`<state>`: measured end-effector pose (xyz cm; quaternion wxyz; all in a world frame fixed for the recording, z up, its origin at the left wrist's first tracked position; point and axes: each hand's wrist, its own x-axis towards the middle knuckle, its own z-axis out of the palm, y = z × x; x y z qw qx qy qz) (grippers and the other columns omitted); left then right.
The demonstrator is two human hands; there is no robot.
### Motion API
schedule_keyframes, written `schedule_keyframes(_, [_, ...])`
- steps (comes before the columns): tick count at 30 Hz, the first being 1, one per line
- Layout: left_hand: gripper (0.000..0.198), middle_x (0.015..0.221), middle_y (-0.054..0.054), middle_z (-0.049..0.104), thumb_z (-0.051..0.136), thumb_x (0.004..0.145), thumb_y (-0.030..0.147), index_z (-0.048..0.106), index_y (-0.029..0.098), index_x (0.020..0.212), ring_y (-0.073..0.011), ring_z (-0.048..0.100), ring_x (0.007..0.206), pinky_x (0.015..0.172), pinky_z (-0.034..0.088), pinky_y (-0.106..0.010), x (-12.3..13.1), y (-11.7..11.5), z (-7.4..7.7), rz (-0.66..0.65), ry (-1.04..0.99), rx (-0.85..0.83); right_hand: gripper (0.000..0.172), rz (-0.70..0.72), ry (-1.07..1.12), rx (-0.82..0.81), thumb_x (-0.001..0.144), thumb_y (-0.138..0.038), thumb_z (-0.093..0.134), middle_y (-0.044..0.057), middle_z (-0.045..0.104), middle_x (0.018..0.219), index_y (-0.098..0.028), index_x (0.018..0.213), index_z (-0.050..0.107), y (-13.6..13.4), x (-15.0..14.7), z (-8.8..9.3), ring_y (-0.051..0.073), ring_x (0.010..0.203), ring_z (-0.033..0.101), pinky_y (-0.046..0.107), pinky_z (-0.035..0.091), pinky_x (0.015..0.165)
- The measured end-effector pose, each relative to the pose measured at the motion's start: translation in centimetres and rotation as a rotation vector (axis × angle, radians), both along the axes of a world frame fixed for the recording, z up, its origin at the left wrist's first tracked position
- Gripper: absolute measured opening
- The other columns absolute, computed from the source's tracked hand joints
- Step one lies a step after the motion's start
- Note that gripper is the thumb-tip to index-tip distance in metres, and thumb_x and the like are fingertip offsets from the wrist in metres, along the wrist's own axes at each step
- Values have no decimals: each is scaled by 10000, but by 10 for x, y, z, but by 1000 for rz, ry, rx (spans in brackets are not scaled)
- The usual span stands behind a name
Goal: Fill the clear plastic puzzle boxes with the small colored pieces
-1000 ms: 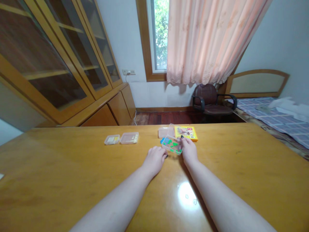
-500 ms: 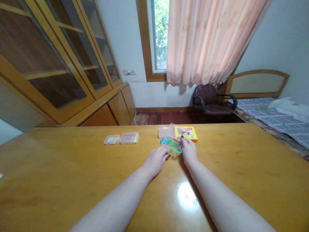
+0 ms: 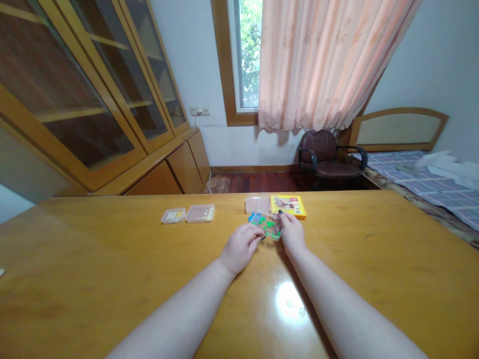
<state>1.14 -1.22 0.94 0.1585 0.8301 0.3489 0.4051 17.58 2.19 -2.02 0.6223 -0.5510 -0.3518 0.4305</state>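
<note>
My right hand [image 3: 291, 232] grips the right end of a clear plastic box [image 3: 275, 231], thumb and fingers closed on its edge. Small bright green pieces [image 3: 269, 224] lie in the box, which is tilted a little above the table. My left hand [image 3: 243, 245] is closed in a pinch at the box's near left corner; whatever sits between its fingertips is too small to make out. Small blue pieces [image 3: 252, 218] show just behind the box, partly covered by it.
Behind my hands, a clear tray [image 3: 256, 204] lies beside a yellow printed box [image 3: 290, 205]. Further left on the wooden table [image 3: 149, 279] are a clear box with pale pieces [image 3: 200, 214] and a smaller clear case [image 3: 173, 216]. A chair [image 3: 324, 154] stands beyond.
My left hand has shifted slightly up and right, its fingertips now closer against the box. The clear box has tilted a little in my right hand.
</note>
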Motion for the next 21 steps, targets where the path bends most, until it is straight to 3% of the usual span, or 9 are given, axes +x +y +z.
schedule_keyframes(8, [138,903,-29,623,499,817,158,593,200,908,-134,550,878,829,458,-290,1,0,-1,11,13,-21,270,33,-10,0,621,-432,600,22,616,642,-163,640,614,-1,-2,6,164,623,517,262,384,594])
schedule_keyframes(21, [121,883,-19,642,515,821,226,623,200,870,-124,566,855,827,459,-275,1,3,-2,26,83,-76,258,126,-140,46,661,-409,569,-39,476,527,-179,556,522,-5,-4,3,115,538,409,231,318,544])
